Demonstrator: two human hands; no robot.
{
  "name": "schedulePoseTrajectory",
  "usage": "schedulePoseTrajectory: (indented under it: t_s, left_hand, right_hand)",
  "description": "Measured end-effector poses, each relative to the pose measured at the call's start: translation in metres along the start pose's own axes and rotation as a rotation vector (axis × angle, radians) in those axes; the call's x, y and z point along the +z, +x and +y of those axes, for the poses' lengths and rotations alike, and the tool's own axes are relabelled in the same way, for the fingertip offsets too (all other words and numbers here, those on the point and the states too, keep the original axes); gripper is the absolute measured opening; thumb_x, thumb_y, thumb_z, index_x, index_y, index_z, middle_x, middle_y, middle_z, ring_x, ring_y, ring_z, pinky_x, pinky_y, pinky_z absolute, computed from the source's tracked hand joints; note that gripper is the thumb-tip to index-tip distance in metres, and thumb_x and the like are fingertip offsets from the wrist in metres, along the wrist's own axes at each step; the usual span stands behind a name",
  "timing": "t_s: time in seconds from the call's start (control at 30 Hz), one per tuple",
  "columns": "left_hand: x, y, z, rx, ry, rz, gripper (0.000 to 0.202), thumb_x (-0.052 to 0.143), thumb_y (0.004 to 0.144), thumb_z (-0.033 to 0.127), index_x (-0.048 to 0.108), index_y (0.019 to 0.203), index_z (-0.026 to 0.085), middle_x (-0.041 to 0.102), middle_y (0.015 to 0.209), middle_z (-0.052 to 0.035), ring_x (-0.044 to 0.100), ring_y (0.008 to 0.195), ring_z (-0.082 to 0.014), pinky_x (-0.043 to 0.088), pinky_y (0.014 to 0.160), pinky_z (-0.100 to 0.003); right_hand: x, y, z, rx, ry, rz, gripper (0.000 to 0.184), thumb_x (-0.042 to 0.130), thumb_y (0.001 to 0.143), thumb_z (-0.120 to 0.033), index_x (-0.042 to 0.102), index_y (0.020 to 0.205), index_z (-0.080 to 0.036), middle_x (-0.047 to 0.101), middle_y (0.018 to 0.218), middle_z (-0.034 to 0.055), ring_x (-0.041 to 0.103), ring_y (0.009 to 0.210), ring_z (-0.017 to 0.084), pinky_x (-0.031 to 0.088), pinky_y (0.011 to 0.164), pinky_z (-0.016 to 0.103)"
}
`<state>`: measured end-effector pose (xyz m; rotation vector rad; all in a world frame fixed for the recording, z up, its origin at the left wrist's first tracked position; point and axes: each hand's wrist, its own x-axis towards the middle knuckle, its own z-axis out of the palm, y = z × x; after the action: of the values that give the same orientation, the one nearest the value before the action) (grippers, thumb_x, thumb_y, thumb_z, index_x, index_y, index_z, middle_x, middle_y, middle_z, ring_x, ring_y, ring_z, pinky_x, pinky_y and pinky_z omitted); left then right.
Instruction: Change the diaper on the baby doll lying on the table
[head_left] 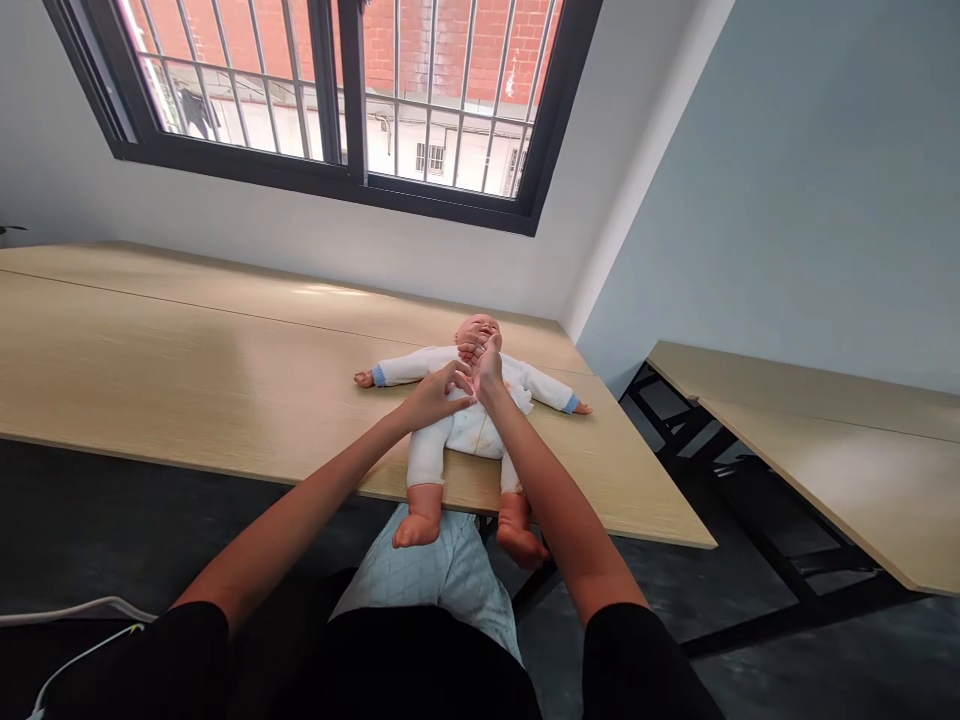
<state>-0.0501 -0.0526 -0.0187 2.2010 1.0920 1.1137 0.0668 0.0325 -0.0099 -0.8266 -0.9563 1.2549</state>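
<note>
A baby doll (474,436) lies on its back on a light wooden table (172,350). Its head points toward the window, its arms are spread out, and its bare feet hang past the front edge. The doll has a white cloth body with blue cuffs. Over its chest is my left hand (441,394), with curved fingers apart and nothing seen in them. Close beside it, my right hand (487,368) is turned palm inward, its fingers stretched toward the doll's chin and partly covering it. Whether either hand touches the doll's chest is hard to see.
A barred window (352,175) is in the wall behind the table. To the right, past a gap, stands a second wooden table (840,450) on black metal legs. A white cable (82,606) runs at the lower left. My legs (439,570) are under the front edge.
</note>
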Motion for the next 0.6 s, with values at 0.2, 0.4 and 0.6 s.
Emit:
schedulePoseTrajectory:
  t_s: [0.2,0.4,0.6]
  left_hand:
    - [0.014,-0.028,0.034,-0.001,0.295,-0.084,0.028,0.058,0.089,0.027,0.058,0.113,0.015,0.065,0.127,-0.0164,0.057,0.127,-0.0316,0.041,0.109,-0.047]
    - [0.021,-0.036,0.055,-0.050,0.424,-0.160,0.028,0.058,0.091,0.026,0.063,0.112,0.010,0.065,0.123,-0.0208,0.053,0.130,-0.0360,0.040,0.112,-0.051]
    - [-0.009,-0.047,0.076,0.014,0.201,-0.305,0.030,0.057,0.095,0.034,0.065,0.120,0.020,0.072,0.116,-0.0079,0.066,0.112,-0.0251,0.052,0.097,-0.037]
  right_hand:
    - [0.002,-0.001,0.000,0.018,0.047,-0.012,0.059,0.015,0.107,-0.050,0.059,0.087,-0.016,0.063,0.063,0.0039,0.060,0.059,0.012,0.048,0.059,0.020]
    - [0.003,-0.006,-0.004,-0.037,0.018,-0.016,0.057,0.014,0.107,-0.049,0.057,0.088,-0.016,0.063,0.063,0.0043,0.058,0.059,0.013,0.047,0.060,0.022]
    - [-0.008,-0.027,-0.042,-0.316,-0.068,0.079,0.046,0.037,0.101,-0.055,0.059,0.088,-0.017,0.060,0.069,0.0005,0.056,0.065,0.012,0.047,0.072,0.024]
